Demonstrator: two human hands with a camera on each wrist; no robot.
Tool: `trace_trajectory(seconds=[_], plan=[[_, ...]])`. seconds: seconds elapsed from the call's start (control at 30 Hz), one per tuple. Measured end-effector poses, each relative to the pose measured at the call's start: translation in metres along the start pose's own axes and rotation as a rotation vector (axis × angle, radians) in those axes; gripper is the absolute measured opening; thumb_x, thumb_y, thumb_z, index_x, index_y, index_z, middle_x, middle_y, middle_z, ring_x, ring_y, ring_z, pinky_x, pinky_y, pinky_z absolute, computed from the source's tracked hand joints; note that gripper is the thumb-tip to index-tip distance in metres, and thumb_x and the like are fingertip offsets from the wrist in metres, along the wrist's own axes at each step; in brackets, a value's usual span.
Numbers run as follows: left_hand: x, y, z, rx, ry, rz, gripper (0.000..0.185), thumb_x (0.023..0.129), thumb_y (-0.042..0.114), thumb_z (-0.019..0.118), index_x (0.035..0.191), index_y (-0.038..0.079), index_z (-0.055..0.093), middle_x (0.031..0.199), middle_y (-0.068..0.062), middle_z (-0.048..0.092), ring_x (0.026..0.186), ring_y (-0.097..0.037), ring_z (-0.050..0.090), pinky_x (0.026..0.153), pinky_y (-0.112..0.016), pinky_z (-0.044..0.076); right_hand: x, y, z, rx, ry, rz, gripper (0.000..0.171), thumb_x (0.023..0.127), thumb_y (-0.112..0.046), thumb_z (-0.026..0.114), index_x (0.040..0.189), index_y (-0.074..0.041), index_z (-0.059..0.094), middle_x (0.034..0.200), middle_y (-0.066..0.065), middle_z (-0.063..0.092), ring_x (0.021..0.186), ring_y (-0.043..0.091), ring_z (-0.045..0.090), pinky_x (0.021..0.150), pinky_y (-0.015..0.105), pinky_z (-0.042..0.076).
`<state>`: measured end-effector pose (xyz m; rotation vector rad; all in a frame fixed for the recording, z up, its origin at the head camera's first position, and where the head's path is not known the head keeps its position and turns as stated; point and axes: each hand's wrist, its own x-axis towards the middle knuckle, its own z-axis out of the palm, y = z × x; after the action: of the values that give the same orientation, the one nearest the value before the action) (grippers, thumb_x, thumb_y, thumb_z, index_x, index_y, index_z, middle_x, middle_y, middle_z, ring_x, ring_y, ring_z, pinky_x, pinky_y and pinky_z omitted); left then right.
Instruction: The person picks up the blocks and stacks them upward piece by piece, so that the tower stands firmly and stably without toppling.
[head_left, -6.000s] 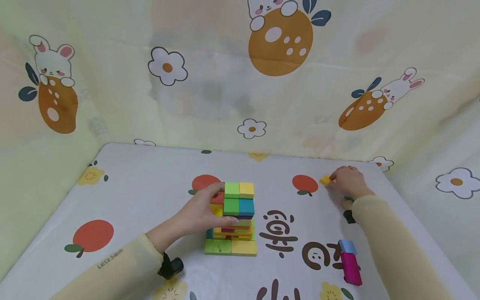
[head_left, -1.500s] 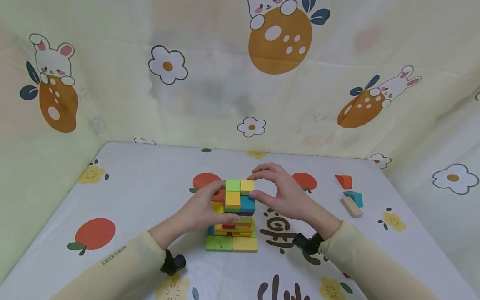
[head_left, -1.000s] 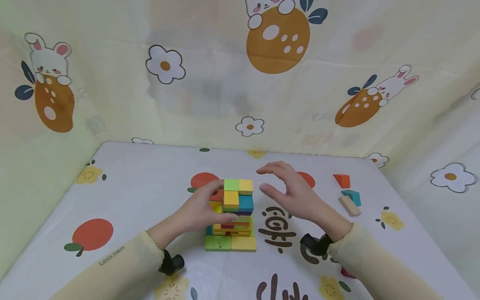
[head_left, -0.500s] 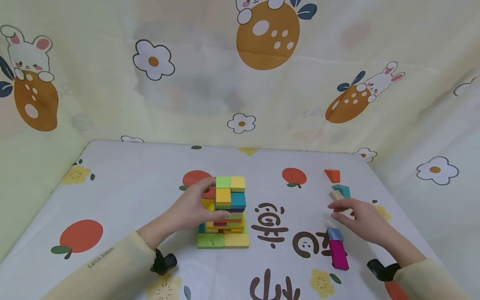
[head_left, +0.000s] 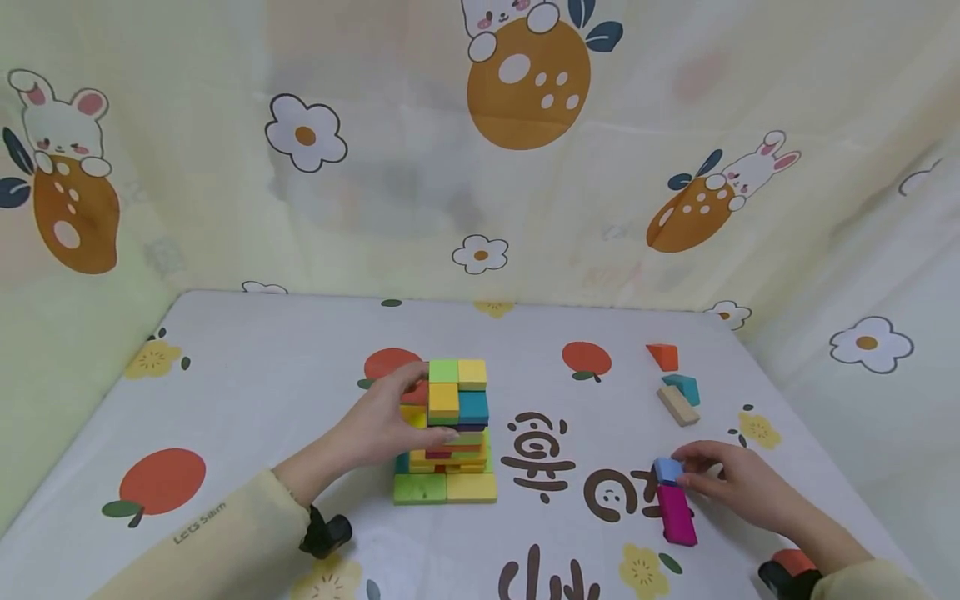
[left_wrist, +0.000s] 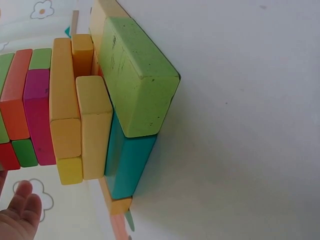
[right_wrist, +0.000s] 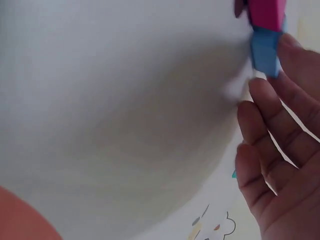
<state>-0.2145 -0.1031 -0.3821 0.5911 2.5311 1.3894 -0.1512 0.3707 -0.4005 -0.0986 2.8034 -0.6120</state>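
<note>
A tower of colourful wooden blocks (head_left: 472, 407) stands left of centre on the table; green, cream and teal blocks form its base in the left wrist view. My left hand (head_left: 378, 421) holds the tower at its upper left, thumb across the near side and fingers reaching round behind. At the right, my right hand (head_left: 750, 487) pinches a small blue block (head_left: 668, 471) between thumb and index finger. That block adjoins a magenta block (head_left: 677, 515) lying on the cloth. In the right wrist view the other fingers (right_wrist: 252, 165) hang loosely bent below the blue block (right_wrist: 265, 52).
Farther back on the right lie an orange triangular block (head_left: 663, 357), a teal block (head_left: 682, 388) and a plain wood-coloured block (head_left: 678, 405). A printed white cloth (head_left: 285, 367) covers the table. Patterned curtains (head_left: 390, 217) enclose its back and sides.
A yellow block from the far right now sits on the tower's near side. My right hand has since let go, moved right and come down to the blue block. My left hand stays on the tower.
</note>
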Motion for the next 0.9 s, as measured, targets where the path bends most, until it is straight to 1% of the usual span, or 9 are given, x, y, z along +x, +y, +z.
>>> trace_trajectory(seconds=[0.07,0.13,0.33,0.43,0.5,0.57,0.63,0.8,0.9], plan=[[0.0,-0.001,0.0,-0.003,-0.001,0.004,0.071,0.08,0.034,0.088,0.139,0.012,0.055,0.136,-0.006,0.061,0.135,-0.039,0.053,0.11,-0.058,0.048,0.001,-0.001,0.003,-0.006,0.013,0.012,0.037,0.089,-0.019,0.078,0.121,-0.003,0.068,0.1,0.0,0.07,0.091,0.014,0.062,0.071,0.017,0.053],[0.0,-0.001,0.001,-0.003,-0.002,0.008,0.07,0.081,0.034,0.088,0.139,0.012,0.055,0.136,-0.006,0.061,0.135,-0.039,0.052,0.11,-0.058,0.048,0.002,-0.001,0.004,-0.011,0.019,0.026,0.039,0.089,-0.018,0.079,0.122,-0.002,0.068,0.101,0.0,0.07,0.092,0.015,0.062,0.073,0.021,0.055],[0.0,-0.002,0.001,-0.004,-0.002,0.012,0.07,0.08,0.034,0.088,0.138,0.012,0.056,0.134,-0.005,0.062,0.134,-0.038,0.053,0.11,-0.057,0.048,0.006,0.002,0.006,-0.023,0.017,0.061,0.042,0.086,-0.018,0.081,0.122,-0.001,0.068,0.105,0.004,0.072,0.097,0.019,0.064,0.08,0.038,0.058],[-0.001,-0.002,0.001,-0.002,-0.002,0.011,0.07,0.08,0.035,0.088,0.138,0.013,0.056,0.134,-0.004,0.062,0.134,-0.037,0.053,0.11,-0.057,0.048,0.007,-0.001,0.004,-0.041,0.018,0.05,0.041,0.086,-0.02,0.081,0.12,-0.001,0.069,0.104,0.003,0.072,0.096,0.019,0.064,0.08,0.038,0.058],[0.0,-0.002,0.0,-0.002,-0.004,0.012,0.07,0.08,0.035,0.088,0.138,0.014,0.056,0.133,-0.004,0.062,0.134,-0.037,0.053,0.11,-0.057,0.048,0.007,-0.008,0.001,-0.061,0.045,0.021,0.04,0.086,-0.021,0.082,0.119,-0.001,0.07,0.102,0.003,0.073,0.094,0.018,0.065,0.078,0.036,0.057],[0.0,-0.003,-0.001,0.0,-0.005,0.017,0.07,0.08,0.035,0.088,0.138,0.014,0.056,0.134,-0.004,0.062,0.134,-0.036,0.054,0.11,-0.057,0.048,0.007,-0.023,-0.004,-0.078,0.09,-0.037,0.038,0.086,-0.022,0.082,0.116,-0.001,0.071,0.1,0.002,0.074,0.092,0.018,0.066,0.076,0.036,0.056],[0.0,-0.003,-0.001,-0.001,-0.005,0.02,0.07,0.08,0.035,0.088,0.139,0.014,0.056,0.133,-0.004,0.062,0.134,-0.036,0.054,0.11,-0.058,0.048,0.009,-0.047,-0.009,-0.092,0.147,-0.113,0.037,0.084,-0.023,0.084,0.114,-0.003,0.073,0.1,0.001,0.074,0.092,0.019,0.066,0.075,0.034,0.055],[0.001,-0.003,-0.001,-0.009,-0.005,0.016,0.07,0.08,0.034,0.088,0.139,0.014,0.056,0.135,-0.004,0.062,0.134,-0.037,0.053,0.11,-0.058,0.048,0.013,-0.127,-0.017,-0.105,0.258,-0.354,0.033,0.083,-0.02,0.086,0.112,-0.012,0.074,0.1,-0.004,0.074,0.092,0.016,0.068,0.077,0.03,0.056],[0.001,-0.003,0.0,-0.009,-0.006,0.011,0.07,0.081,0.034,0.088,0.139,0.014,0.055,0.137,-0.005,0.061,0.135,-0.038,0.053,0.11,-0.058,0.048,0.015,-0.171,-0.018,-0.095,0.264,-0.46,0.033,0.084,-0.02,0.085,0.115,-0.015,0.073,0.102,-0.005,0.075,0.094,0.013,0.068,0.079,0.031,0.058]])
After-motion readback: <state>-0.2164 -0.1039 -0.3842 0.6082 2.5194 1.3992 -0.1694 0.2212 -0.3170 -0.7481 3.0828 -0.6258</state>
